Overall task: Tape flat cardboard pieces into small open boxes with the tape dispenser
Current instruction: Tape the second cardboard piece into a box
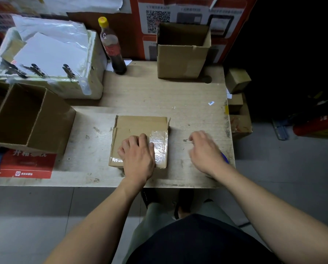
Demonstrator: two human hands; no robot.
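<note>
Taping step, by the look of it: left hand (pixel 138 157) flat, fingers straight, pressing shiny tape (pixel 159 145) down on the small box (pixel 140 124) in the middle of the table (pixel 188 103). Right hand (pixel 205 149) just right of the box, blurred, fingers curled over something blue; cannot tell the grip. Next, probably: smooth the tape, turn the box. Counted: two hands, three open boxes farther off, one bottle (pixel 111 46).

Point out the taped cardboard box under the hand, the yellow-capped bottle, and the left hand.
taped brown cardboard box (pixel 138 123): head view, top panel.
yellow-capped dark bottle (pixel 112 48): head view, red label.
left hand (pixel 137 157): head view, back.
</note>
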